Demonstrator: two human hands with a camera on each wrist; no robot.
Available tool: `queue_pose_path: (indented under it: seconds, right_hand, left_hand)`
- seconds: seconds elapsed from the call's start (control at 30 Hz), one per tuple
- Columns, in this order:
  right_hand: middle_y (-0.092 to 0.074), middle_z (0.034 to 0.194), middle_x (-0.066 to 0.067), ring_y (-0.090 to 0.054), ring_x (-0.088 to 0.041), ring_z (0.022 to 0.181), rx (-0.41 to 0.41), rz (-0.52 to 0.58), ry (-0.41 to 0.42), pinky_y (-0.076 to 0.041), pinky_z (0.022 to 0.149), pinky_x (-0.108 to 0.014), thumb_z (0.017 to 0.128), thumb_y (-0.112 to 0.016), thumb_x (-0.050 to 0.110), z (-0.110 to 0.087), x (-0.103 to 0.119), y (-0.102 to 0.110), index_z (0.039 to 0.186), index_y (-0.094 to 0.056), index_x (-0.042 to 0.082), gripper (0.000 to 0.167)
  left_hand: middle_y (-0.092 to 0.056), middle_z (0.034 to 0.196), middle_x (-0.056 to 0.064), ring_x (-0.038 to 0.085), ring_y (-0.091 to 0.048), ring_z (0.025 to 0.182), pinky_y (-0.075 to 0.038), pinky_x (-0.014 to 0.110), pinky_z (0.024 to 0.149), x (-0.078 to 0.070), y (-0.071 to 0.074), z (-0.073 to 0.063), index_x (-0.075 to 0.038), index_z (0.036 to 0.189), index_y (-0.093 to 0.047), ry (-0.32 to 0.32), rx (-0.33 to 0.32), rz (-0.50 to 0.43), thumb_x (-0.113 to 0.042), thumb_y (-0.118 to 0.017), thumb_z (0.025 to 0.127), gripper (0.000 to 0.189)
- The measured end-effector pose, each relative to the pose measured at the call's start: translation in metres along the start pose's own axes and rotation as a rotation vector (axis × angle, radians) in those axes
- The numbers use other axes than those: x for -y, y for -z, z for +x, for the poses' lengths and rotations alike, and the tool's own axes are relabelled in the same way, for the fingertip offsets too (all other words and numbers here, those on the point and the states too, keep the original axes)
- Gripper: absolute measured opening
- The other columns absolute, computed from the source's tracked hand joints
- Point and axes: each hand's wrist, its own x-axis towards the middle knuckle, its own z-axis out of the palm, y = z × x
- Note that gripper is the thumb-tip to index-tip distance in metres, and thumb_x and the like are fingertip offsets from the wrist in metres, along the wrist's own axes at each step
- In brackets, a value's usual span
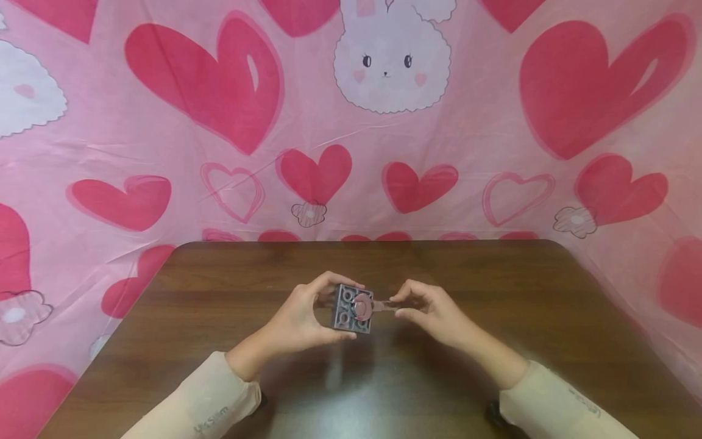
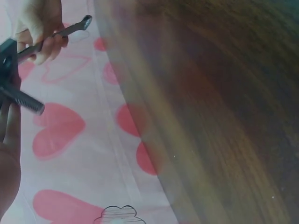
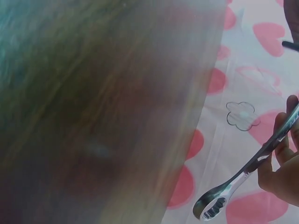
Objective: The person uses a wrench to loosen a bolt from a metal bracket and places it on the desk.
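My left hand grips a grey metal block by its edges, thumb below and fingers above. Several round fittings show on the block's face. From the block, a threaded bolt sticks out in the left wrist view. My right hand pinches a shiny wrench by its shank. The wrench's near head lies over one fitting on the block; whether it is seated there, I cannot tell. Past the right hand, its free ring end points away in the right wrist view.
Both hands are held above a brown wooden table. Behind the table hangs a pink cloth with hearts and a rabbit face. Light sleeves cover both forearms.
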Motion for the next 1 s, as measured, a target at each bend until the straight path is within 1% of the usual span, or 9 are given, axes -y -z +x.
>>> queue_pose_path:
  seconds: [0.1, 0.2, 0.27, 0.37, 0.43, 0.5, 0.7, 0.9, 1.0]
  right_hand:
    - [-0.069, 0.094, -0.011, -0.065, -0.016, 0.087, 0.019, -0.015, 0.036, -0.061, 0.080, -0.031, 0.084, -0.074, -0.002, 0.0004, -0.0020, 0.0021, 0.098, -0.070, 0.006, 0.016]
    - [-0.068, 0.093, -0.010, -0.065, -0.017, 0.089, 0.045, -0.027, 0.085, -0.061, 0.082, -0.031, 0.083, -0.073, -0.006, 0.0006, -0.0040, 0.0034, 0.097, -0.070, 0.006, 0.019]
    - [-0.068, 0.094, -0.008, -0.064, -0.015, 0.091, 0.062, -0.049, 0.114, -0.060, 0.083, -0.031, 0.081, -0.074, -0.007, 0.0005, -0.0048, 0.0042, 0.097, -0.070, 0.007, 0.021]
    - [-0.069, 0.097, -0.003, -0.061, -0.008, 0.095, 0.083, -0.107, 0.133, -0.058, 0.085, -0.032, 0.081, -0.076, -0.003, 0.0003, -0.0046, 0.0055, 0.097, -0.071, 0.012, 0.022]
    - [-0.069, 0.098, 0.000, -0.060, -0.007, 0.096, 0.096, -0.139, 0.140, -0.057, 0.084, -0.034, 0.081, -0.077, 0.000, 0.0003, -0.0047, 0.0060, 0.096, -0.071, 0.015, 0.021]
    - [-0.069, 0.097, 0.001, -0.060, -0.009, 0.095, 0.109, -0.159, 0.156, -0.055, 0.082, -0.035, 0.082, -0.077, 0.002, 0.0008, -0.0053, 0.0062, 0.095, -0.071, 0.016, 0.020]
    - [-0.069, 0.093, 0.002, -0.058, -0.011, 0.091, 0.138, -0.221, 0.258, -0.053, 0.077, -0.033, 0.083, -0.076, 0.003, 0.0037, -0.0080, 0.0072, 0.094, -0.071, 0.015, 0.017]
    - [-0.069, 0.090, 0.006, -0.056, -0.008, 0.088, 0.156, -0.292, 0.314, -0.051, 0.076, -0.025, 0.079, -0.079, 0.003, 0.0062, -0.0053, 0.0077, 0.092, -0.072, 0.017, 0.020]
    - [-0.069, 0.090, 0.007, -0.056, -0.008, 0.088, 0.154, -0.309, 0.336, -0.052, 0.076, -0.025, 0.077, -0.080, 0.001, 0.0071, -0.0026, 0.0075, 0.090, -0.072, 0.018, 0.022]
  left_hand:
    - [-0.071, 0.121, 0.008, 0.015, -0.072, 0.103, -0.060, 0.030, 0.086, -0.0005, 0.0011, -0.0004, -0.012, 0.125, -0.055, 0.016, 0.085, -0.061, -0.002, -0.091, 0.065, 0.070]
    - [-0.073, 0.115, 0.007, 0.013, -0.072, 0.102, -0.060, 0.030, 0.088, -0.0015, 0.0019, -0.0008, -0.012, 0.125, -0.055, 0.050, 0.177, -0.097, -0.003, -0.090, 0.067, 0.069]
    - [-0.074, 0.111, 0.005, 0.011, -0.071, 0.101, -0.060, 0.029, 0.089, -0.0018, 0.0022, -0.0010, -0.013, 0.126, -0.055, 0.061, 0.232, -0.080, -0.007, -0.090, 0.068, 0.067]
    - [-0.074, 0.109, 0.003, 0.009, -0.071, 0.100, -0.059, 0.027, 0.090, -0.0017, 0.0023, -0.0011, -0.014, 0.125, -0.055, 0.074, 0.299, -0.050, -0.012, -0.090, 0.070, 0.066]
    - [-0.074, 0.108, 0.003, 0.008, -0.070, 0.099, -0.058, 0.026, 0.090, -0.0013, 0.0022, -0.0008, -0.013, 0.125, -0.055, 0.077, 0.336, -0.030, -0.013, -0.090, 0.070, 0.065]
    - [-0.074, 0.108, 0.004, 0.008, -0.070, 0.100, -0.058, 0.026, 0.091, -0.0008, 0.0016, -0.0003, -0.013, 0.125, -0.055, 0.100, 0.376, -0.043, -0.013, -0.090, 0.070, 0.065]
    - [-0.074, 0.109, 0.003, 0.005, -0.068, 0.100, -0.056, 0.025, 0.094, -0.0002, 0.0002, 0.0017, -0.011, 0.124, -0.055, 0.124, 0.479, -0.064, -0.015, -0.090, 0.071, 0.064]
    - [-0.074, 0.110, 0.007, 0.004, -0.068, 0.096, -0.057, 0.025, 0.091, -0.0005, -0.0040, 0.0033, -0.009, 0.123, -0.055, 0.133, 0.556, -0.124, -0.011, -0.089, 0.071, 0.062]
    - [-0.073, 0.110, 0.010, 0.003, -0.068, 0.096, -0.058, 0.025, 0.091, -0.0002, -0.0066, 0.0042, -0.006, 0.122, -0.054, 0.145, 0.590, -0.166, -0.007, -0.088, 0.071, 0.061]
